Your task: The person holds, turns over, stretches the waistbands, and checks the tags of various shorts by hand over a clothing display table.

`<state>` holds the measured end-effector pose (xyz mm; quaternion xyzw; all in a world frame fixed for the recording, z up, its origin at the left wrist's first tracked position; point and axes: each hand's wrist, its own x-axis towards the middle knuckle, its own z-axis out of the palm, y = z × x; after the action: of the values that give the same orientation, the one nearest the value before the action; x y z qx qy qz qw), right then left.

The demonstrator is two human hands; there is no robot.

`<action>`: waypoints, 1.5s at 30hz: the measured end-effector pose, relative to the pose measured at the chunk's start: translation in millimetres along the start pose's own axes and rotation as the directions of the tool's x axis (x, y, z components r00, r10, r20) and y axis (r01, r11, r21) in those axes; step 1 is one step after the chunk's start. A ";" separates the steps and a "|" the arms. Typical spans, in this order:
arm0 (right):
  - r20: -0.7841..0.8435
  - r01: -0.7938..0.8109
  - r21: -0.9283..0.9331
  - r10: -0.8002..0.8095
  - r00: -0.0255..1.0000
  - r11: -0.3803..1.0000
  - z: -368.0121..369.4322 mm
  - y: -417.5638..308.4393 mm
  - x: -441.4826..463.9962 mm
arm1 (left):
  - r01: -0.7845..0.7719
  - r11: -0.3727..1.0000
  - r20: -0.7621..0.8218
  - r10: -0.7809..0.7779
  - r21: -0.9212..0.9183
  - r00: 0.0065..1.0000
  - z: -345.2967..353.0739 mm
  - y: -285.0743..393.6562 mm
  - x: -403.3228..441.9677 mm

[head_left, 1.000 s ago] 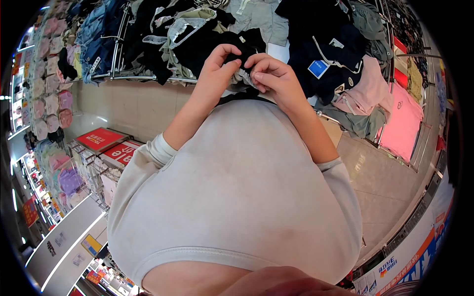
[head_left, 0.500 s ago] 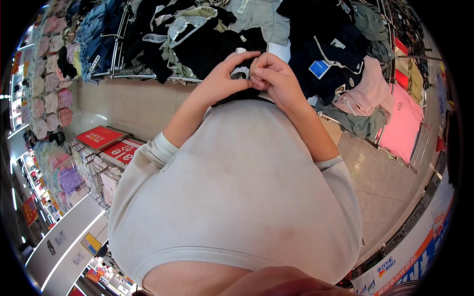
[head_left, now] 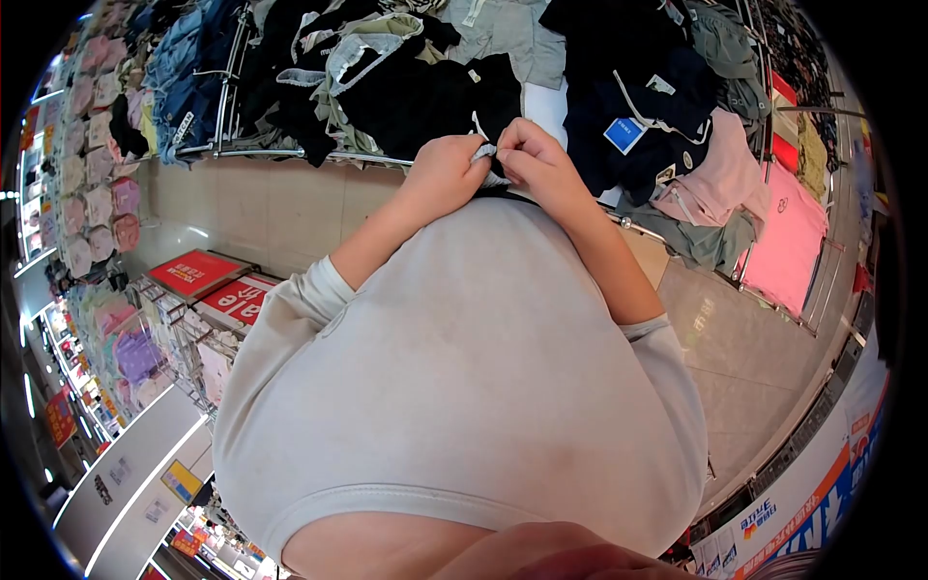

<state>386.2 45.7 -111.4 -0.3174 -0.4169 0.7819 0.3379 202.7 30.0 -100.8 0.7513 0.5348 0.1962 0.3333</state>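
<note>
Shop floor all around, and on the head view a metal display rack (head_left: 290,154) runs across the top, garments heaped right up to its front edge. Black clothing (head_left: 416,104) spreads over the middle of that edge; towards the right end sits navy clothing (head_left: 604,92) with a blue tag (head_left: 624,135), then a pink garment (head_left: 788,237) by the right corner.

And here's the focus: pale grey cloth (head_left: 484,152), just a small bunched bit, squeezed between two hands in front of the rack's front edge, close to the wearer's shirt (head_left: 464,338). Left hand (head_left: 445,176) curls round it, thumb and fingers pinched; right hand (head_left: 536,164) meets it from the other side, fingertips bent in and nipping its end. Neither is nearer, both are touching! What shows of the cloth runs crosswise, hand to hand, directly right of the left thumb. Fingers cover the rest, so its full long axis I can't tell.
</note>
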 end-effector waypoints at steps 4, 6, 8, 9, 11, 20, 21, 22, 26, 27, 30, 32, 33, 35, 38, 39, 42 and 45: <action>0.025 -0.027 0.162 0.023 0.999 0.986 0.4 5.0 2.9 | 0.087 0.994 -0.063 -0.091 -0.067 0.994 5.6 -1.0 -1.9; 0.018 -0.064 0.197 0.062 0.998 0.978 1.6 3.7 3.5 | 0.092 0.992 -0.100 -0.100 -0.081 0.990 5.7 0.9 -4.3; 0.013 -0.100 0.232 0.100 0.995 0.967 2.9 0.9 4.2 | 0.115 0.991 -0.119 -0.124 -0.074 0.985 5.1 2.2 -4.5; 0.015 -0.109 0.250 0.109 0.994 0.962 4.3 -0.3 4.0 | 0.115 0.991 -0.120 -0.123 -0.074 0.985 6.1 0.3 -5.3; 0.017 -0.117 0.269 0.117 0.993 0.956 5.5 0.5 2.1 | 0.073 0.996 -0.188 -0.080 -0.046 0.979 9.4 -5.5 -6.6; -0.219 -0.096 0.253 0.154 0.964 0.963 -13.8 -7.1 -8.4 | 0.167 0.874 -0.181 -0.275 -0.457 0.944 -9.2 -0.6 -3.9; -0.327 -0.068 0.124 0.106 0.939 0.990 -13.5 -8.2 -7.5 | 0.142 0.853 -0.195 -0.272 -0.502 0.942 -8.3 1.1 -4.5; -0.428 -0.051 -0.009 0.042 0.903 0.999 -15.5 -8.0 -7.4 | 0.115 0.830 -0.208 -0.268 -0.546 0.941 -7.1 1.8 -5.5; -0.348 0.052 -0.665 -0.371 0.861 0.745 -62.3 32.8 4.5 | 0.098 0.821 -0.204 -0.252 -0.562 0.946 -6.1 -1.1 -8.0; -0.344 0.054 -0.665 -0.370 0.863 0.745 -57.2 26.7 5.1 | 0.086 0.810 -0.216 -0.254 -0.579 0.943 -6.6 -0.7 -8.6; -0.159 0.019 -0.975 -0.751 0.641 0.222 -41.0 8.2 5.4 | 0.076 0.780 -0.233 -0.276 -0.621 0.933 -13.1 5.0 -10.3; -0.377 0.171 -0.575 -0.445 0.812 0.800 -39.1 7.9 4.6 | 0.077 0.760 -0.236 -0.294 -0.645 0.926 -16.6 9.3 -11.0; -0.374 0.172 -0.574 -0.443 0.815 0.801 -35.8 4.4 4.2 | 0.052 0.736 -0.243 -0.288 -0.675 0.926 -17.7 10.5 -11.3; -0.186 0.291 -0.468 -0.415 0.891 0.834 -28.2 -6.0 1.6 | 0.028 0.709 -0.250 -0.284 -0.704 0.926 -20.6 14.4 -11.8; 0.011 0.311 -0.581 -0.374 0.927 0.752 -2.8 -29.1 -4.3 | 0.053 0.618 -0.209 -0.343 -0.784 0.916 -25.1 19.0 -13.5; 0.008 0.339 -0.627 -0.430 0.903 0.701 2.8 -26.8 -0.8 | 0.045 0.588 -0.211 -0.360 -0.808 0.909 -26.7 19.1 -14.2; -0.078 0.143 -0.626 -0.244 0.967 0.766 7.5 -25.2 5.4 | 0.015 0.484 -0.218 -0.422 -0.875 0.880 -35.6 32.7 -13.1; 0.004 0.223 -0.640 -0.286 0.958 0.736 7.9 -20.9 12.2 | -0.016 0.377 -0.220 -0.503 -0.926 0.836 -41.6 30.5 -17.1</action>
<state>378.6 60.8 -92.4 -0.3890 -0.6787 0.5258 0.3340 190.1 19.9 -49.0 0.2880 0.5150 0.5734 0.5684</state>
